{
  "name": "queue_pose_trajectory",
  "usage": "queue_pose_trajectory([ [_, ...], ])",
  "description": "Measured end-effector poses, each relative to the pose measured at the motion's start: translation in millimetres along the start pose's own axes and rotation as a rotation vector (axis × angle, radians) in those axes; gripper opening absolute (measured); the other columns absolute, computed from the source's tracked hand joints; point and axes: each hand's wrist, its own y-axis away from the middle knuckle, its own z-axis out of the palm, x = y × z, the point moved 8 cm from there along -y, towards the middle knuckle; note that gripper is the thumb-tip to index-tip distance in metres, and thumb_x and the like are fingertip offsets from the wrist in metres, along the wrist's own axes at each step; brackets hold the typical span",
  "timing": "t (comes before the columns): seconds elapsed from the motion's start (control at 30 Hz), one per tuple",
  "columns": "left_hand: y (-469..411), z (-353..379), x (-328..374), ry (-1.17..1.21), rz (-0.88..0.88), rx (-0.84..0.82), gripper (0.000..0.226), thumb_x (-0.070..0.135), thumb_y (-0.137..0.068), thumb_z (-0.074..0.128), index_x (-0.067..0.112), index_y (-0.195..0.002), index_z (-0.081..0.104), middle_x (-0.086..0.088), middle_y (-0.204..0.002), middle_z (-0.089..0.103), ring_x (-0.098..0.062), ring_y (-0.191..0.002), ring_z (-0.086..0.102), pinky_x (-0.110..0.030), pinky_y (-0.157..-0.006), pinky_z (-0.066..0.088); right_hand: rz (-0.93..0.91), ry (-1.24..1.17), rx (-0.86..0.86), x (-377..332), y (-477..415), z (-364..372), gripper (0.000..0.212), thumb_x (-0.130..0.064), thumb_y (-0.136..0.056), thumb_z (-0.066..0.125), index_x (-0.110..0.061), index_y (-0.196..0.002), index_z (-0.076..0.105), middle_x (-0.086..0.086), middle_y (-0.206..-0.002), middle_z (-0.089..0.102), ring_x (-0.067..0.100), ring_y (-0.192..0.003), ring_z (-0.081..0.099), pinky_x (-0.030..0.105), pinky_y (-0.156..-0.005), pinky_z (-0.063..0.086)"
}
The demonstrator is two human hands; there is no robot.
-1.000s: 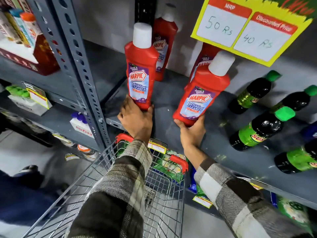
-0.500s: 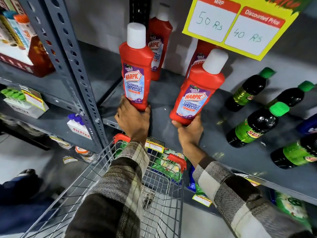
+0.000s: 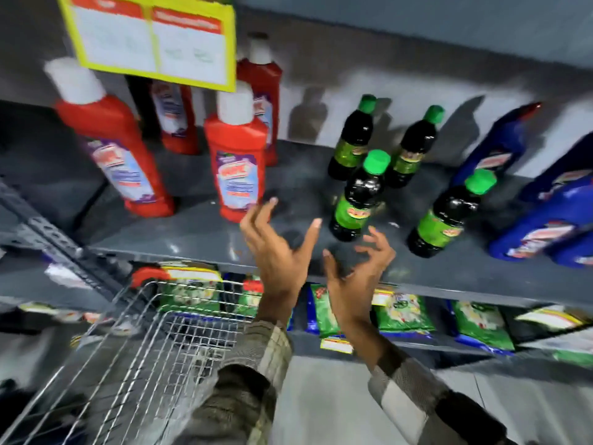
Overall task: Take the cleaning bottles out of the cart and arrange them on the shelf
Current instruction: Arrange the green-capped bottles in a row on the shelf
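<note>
A: What's nearest you?

B: My two plaid sleeves, and the wire cart (image 3: 144, 348) low on my left. Nothing I can make out inside it; the picture is blurred.

A: And your hands?

B: Both are up over the front edge of the shelf (image 3: 192, 232), fingers spread, empty. My left hand (image 3: 277, 252) is just beside the base of a red bottle (image 3: 237, 162), not gripping it. My right hand (image 3: 357, 271) has its fingers curled loosely, close to a dark bottle with a green cap (image 3: 357, 200), apart from it.

A: Where are the cleaning bottles?

B: Standing on the shelf. A second red bottle (image 3: 115, 149) is to the left; two more stand behind, by the wall. Three other green-capped ones stand to the right, then blue bottles (image 3: 542, 226) at the far right.

A: Above them?

B: A yellow price sign (image 3: 150, 40), too blurred to read.
</note>
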Motion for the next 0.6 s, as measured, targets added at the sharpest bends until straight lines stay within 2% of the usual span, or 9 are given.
queue_pose_trajectory([
  [0.07,16,36,19,0.022,-0.013,-0.114,0.078,0.047,-0.076,0.081,0.01,-0.134,0.044,-0.017,-0.131,0.04,-0.04,-0.119,0.054,-0.056,-0.099,0.049,-0.004,0.012,0.139,11,-14,-37,0.069,-0.007,-0.075,0.081,-0.004,-0.125,0.034,0.002,-0.122,0.037,0.025,-0.097,0.047,0.046,-0.086,0.045],
  [0.17,32,80,32,0.014,-0.094,-0.229,0.096,0.049,-0.067,0.087,0.005,-0.137,0.04,-0.016,-0.132,0.04,-0.034,-0.121,0.052,-0.051,-0.102,0.048,-0.022,0.031,0.261,31,-40,-85,0.072,-0.007,-0.071,0.083,-0.007,-0.12,0.031,0.011,-0.117,0.032,0.022,-0.095,0.044,0.05,-0.087,0.044],
  [0.23,37,99,27,0.002,-0.168,-0.271,0.109,0.053,-0.06,0.09,0.004,-0.141,0.034,-0.014,-0.135,0.037,-0.03,-0.126,0.048,-0.048,-0.107,0.046,-0.03,0.083,0.266,45,-60,-105,0.08,-0.011,-0.066,0.086,-0.007,-0.122,0.03,0.014,-0.118,0.031,0.02,-0.096,0.042,0.049,-0.091,0.043],
  [0.3,41,112,23,-0.059,-0.194,-0.336,0.115,0.053,-0.058,0.09,0.005,-0.143,0.031,-0.012,-0.138,0.035,-0.028,-0.129,0.046,-0.042,-0.112,0.045,-0.013,0.182,0.21,65,-81,-115,0.096,-0.018,-0.06,0.091,-0.001,-0.131,0.028,0.021,-0.127,0.032,0.032,-0.107,0.045,0.043,-0.098,0.042],
  [0.33,42,117,20,-0.091,-0.196,-0.372,0.114,0.051,-0.058,0.09,0.006,-0.143,0.03,-0.011,-0.139,0.036,-0.029,-0.13,0.046,-0.04,-0.111,0.044,0.024,0.22,0.161,76,-90,-117,0.106,-0.021,-0.056,0.093,-0.001,-0.136,0.026,0.022,-0.133,0.032,0.037,-0.115,0.045,0.042,-0.103,0.041],
  [0.4,44,121,14,-0.128,-0.231,-0.418,0.103,0.039,-0.063,0.091,0.006,-0.141,0.033,-0.011,-0.137,0.04,-0.03,-0.127,0.049,-0.039,-0.106,0.045,0.137,0.202,0.058,95,-102,-116,0.112,-0.026,-0.052,0.092,-0.013,-0.142,0.025,0.015,-0.141,0.039,0.035,-0.128,0.045,0.047,-0.11,0.039],
  [0.5,45,119,12,-0.185,-0.268,-0.39,0.078,0.019,-0.073,0.084,0.005,-0.137,0.041,-0.014,-0.133,0.046,-0.033,-0.122,0.052,-0.04,-0.101,0.046,0.203,0.258,-0.033,99,-108,-112,0.094,-0.024,-0.059,0.087,-0.018,-0.139,0.036,0.008,-0.135,0.055,0.029,-0.126,0.053,0.056,-0.106,0.041],
  [0.6,47,116,12,-0.209,-0.268,-0.363,0.074,0.017,-0.077,0.081,0.006,-0.139,0.042,-0.013,-0.133,0.049,-0.03,-0.121,0.052,-0.032,-0.098,0.043,0.226,0.283,-0.044,95,-108,-110,0.084,-0.023,-0.065,0.085,-0.014,-0.137,0.042,0.008,-0.135,0.056,0.028,-0.129,0.051,0.059,-0.109,0.033],
])
